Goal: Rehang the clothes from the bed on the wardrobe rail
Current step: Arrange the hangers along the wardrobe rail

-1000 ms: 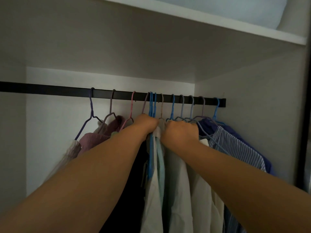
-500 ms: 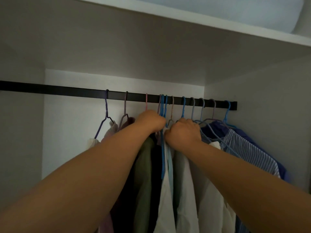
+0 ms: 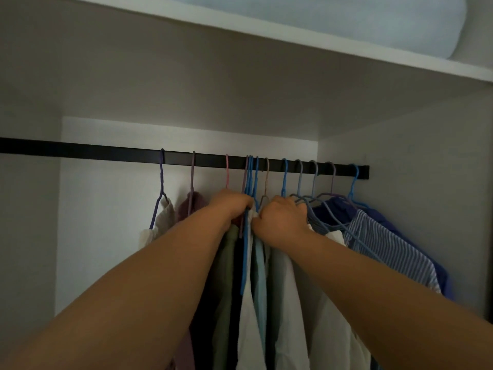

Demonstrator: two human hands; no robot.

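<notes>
The wardrobe rail (image 3: 106,153) is a dark bar running horizontally across the wardrobe interior, ending at the right side wall (image 3: 426,182). A row of hangers hooks over the rail from its middle to its right end; the left part of the rail is bare. The clothes (image 3: 282,303) hang below these hangers, packed closely together: a cream garment (image 3: 162,217) at the left end, a mauve garment (image 3: 196,202) just beside it, then an olive garment (image 3: 226,276), pale white and light blue garments in the middle, and a blue-and-white striped shirt (image 3: 386,249) with a dark blue garment (image 3: 338,206) behind it at the right. Both arms extend up and forward into the wardrobe. The left hand (image 3: 232,204) is closed in a fist around the necks of a cluster of blue hangers (image 3: 252,180) whose hooks sit close together on the rail. The right hand (image 3: 282,217) is just beside it, also closed, gripping the top of the pale garments and the wire shoulders of the grey-blue hangers (image 3: 314,180) to its right. The two hands are near each other but not touching; a white garment edge shows between them. Above the rail, a white shelf (image 3: 346,53) carries a pale blue bundle (image 3: 373,20). The bed is out of view.
</notes>
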